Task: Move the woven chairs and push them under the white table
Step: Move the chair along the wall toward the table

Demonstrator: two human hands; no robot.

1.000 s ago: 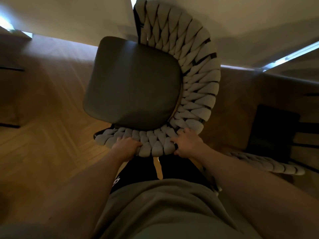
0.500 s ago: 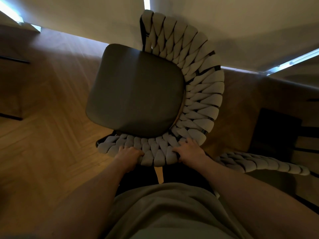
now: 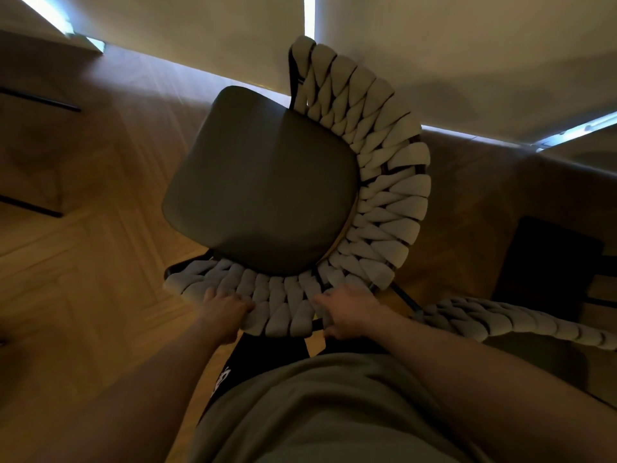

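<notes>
A woven chair (image 3: 384, 195) with a dark seat cushion and a pale braided backrest stands right in front of me, seen from above. My left hand (image 3: 223, 312) grips the near left part of the backrest rim. My right hand (image 3: 347, 312) grips the rim a little to the right. The chair's front points toward the white table (image 3: 434, 55), whose top fills the upper part of the view; the front edge of the seat lies at the table's edge. A second woven chair (image 3: 507, 319) stands at my right, its dark seat partly under the table.
The floor is light herringbone wood (image 3: 73, 295). A dark-framed piece of furniture (image 3: 30, 182) stands at the far left. My legs and grey shirt fill the bottom of the view, close behind the chair.
The chair has shifted a little away from me and to the right, toward the table. Both hands have stayed on the backrest rim.
</notes>
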